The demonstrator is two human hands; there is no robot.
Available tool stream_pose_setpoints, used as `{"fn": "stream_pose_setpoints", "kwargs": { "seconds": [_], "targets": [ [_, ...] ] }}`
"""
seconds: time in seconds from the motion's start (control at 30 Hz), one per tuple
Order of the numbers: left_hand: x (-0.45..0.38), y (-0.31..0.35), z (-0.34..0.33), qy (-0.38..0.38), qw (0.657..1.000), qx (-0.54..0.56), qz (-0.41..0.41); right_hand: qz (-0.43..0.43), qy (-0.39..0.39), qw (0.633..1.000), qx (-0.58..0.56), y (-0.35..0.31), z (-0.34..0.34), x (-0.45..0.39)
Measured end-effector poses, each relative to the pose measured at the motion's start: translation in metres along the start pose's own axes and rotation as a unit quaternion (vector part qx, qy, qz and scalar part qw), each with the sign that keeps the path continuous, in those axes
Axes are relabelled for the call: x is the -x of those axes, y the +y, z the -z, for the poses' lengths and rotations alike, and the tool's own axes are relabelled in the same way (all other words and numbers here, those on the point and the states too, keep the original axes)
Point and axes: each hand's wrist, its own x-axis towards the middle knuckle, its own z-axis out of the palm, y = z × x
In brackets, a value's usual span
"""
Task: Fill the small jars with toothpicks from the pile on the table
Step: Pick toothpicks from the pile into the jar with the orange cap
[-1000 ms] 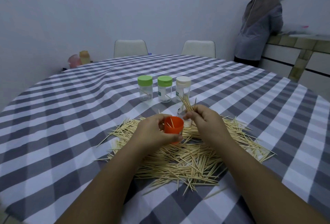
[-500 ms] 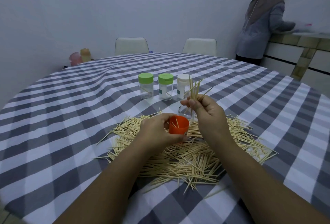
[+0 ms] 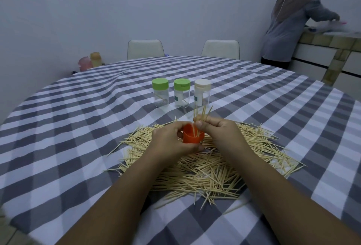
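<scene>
A wide pile of toothpicks [image 3: 213,168] lies on the checked tablecloth in front of me. My left hand [image 3: 168,141] grips a small orange jar [image 3: 192,137] just above the pile, its mouth facing up and toward me. My right hand [image 3: 218,129] pinches a bunch of toothpicks [image 3: 202,114] upright, their lower ends inside the orange jar. Behind stand three closed clear jars in a row: a left green-lidded one [image 3: 160,92], a middle green-lidded one [image 3: 182,92] and a white-lidded one [image 3: 202,93]. Each shows only a toothpick or two inside.
The round table [image 3: 78,119] is covered by a grey and white checked cloth. Two white chairs [image 3: 145,49] stand at its far side. A pink and an orange container [image 3: 89,62] sit at the far left edge. A person [image 3: 293,20] stands at a counter at the right.
My right hand has come left with its bunch of toothpicks and lowered their ends into the orange jar. My left hand has kept its hold on the jar.
</scene>
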Motion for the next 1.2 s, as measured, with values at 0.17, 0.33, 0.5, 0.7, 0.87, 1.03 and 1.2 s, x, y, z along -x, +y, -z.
{"fn": "stream_pose_setpoints", "kwargs": {
  "seconds": [0.17, 0.33, 0.5, 0.7, 0.87, 1.03, 1.2],
  "targets": [
    [-0.001, -0.001, 0.0, 0.0, 1.0, 0.002, 0.008, 0.016, -0.009, 0.995, 0.093, 0.001, 0.006, -0.002],
    [0.003, 0.003, 0.003, 0.001, 1.0, -0.005, 0.016, 0.038, -0.019, 0.986, 0.161, 0.002, 0.008, -0.005],
    [0.002, 0.002, 0.002, -0.018, 1.0, 0.003, 0.021, 0.076, -0.001, 0.97, 0.23, 0.006, 0.004, -0.01],
    [0.003, 0.004, 0.002, -0.025, 0.999, -0.001, 0.022, 0.08, 0.017, 0.974, 0.212, -0.002, 0.01, -0.007],
    [0.002, 0.003, 0.003, -0.018, 0.999, -0.016, 0.023, 0.048, 0.035, 0.93, 0.363, -0.004, 0.025, -0.007],
    [-0.002, -0.005, 0.0, -0.002, 0.999, -0.026, 0.033, 0.041, -0.039, 0.819, 0.572, -0.003, 0.02, 0.0],
    [-0.002, -0.004, 0.001, 0.012, 0.999, -0.033, 0.026, 0.042, -0.105, 0.796, 0.595, 0.002, 0.013, 0.0]
  ]
}}
